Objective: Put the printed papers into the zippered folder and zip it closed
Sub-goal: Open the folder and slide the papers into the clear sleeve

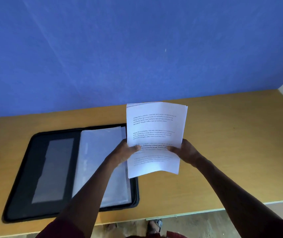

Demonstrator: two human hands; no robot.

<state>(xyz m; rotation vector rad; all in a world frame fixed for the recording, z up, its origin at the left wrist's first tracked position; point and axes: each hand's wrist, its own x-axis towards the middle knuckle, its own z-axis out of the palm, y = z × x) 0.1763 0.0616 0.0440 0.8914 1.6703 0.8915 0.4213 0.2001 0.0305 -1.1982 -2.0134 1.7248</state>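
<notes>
A stack of white printed papers (156,127) is held up above the table, tilted toward me, with text on the top sheet. My left hand (122,152) grips its left edge and my right hand (186,152) grips its right edge, thumbs on the front. A black zippered folder (39,169) lies open flat on the table to the left. Its left panel has a grey pocket. Clear plastic sleeves (99,152) lie on its right half. The papers' lower left corner overlaps the folder's right edge in view.
The wooden table (231,152) runs against a blue wall (137,48). Its front edge passes along the bottom right, with floor and a sandalled foot (156,225) below it. Bare table surface lies to the right of the papers.
</notes>
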